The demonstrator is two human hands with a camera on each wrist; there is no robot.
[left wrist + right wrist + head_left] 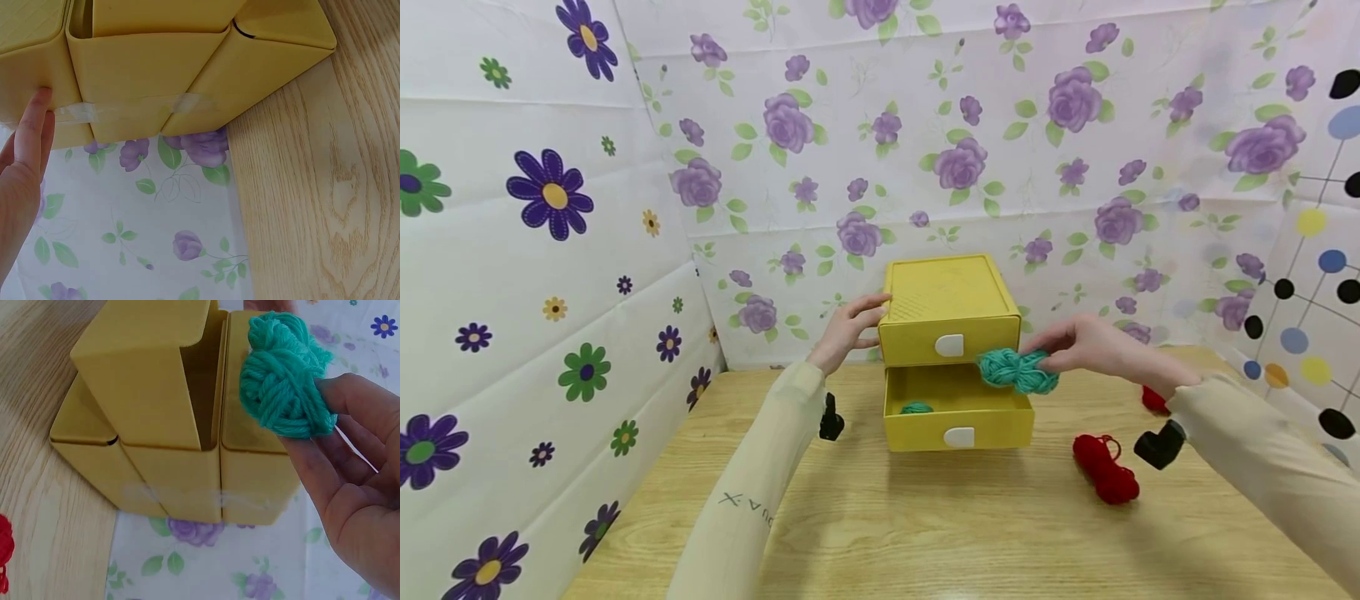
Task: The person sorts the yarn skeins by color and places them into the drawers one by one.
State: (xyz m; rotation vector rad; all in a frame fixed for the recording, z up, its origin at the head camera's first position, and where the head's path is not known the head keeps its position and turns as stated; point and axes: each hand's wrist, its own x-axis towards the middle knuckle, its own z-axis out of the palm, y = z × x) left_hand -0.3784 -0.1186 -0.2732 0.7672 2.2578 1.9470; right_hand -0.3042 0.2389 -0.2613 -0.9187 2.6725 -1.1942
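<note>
My right hand (1086,346) pinches a teal skein of yarn (1017,371) between thumb and fingers, at the right front of a yellow drawer unit (951,287). In the right wrist view the skein (287,381) overlaps the side of the unit. The middle drawer (917,429) is pulled out, and another teal bit of yarn (916,408) lies inside it at the left. My left hand (850,329) rests against the left side of the unit near its top, fingers extended. In the left wrist view a fingertip (41,97) touches the yellow side wall.
A red skein of yarn (1105,469) lies on the wooden table (970,533) right of the drawers. Farther back, more red yarn (1154,400) shows partly behind my right forearm. Flower-printed cloth (820,183) hangs behind and at the left.
</note>
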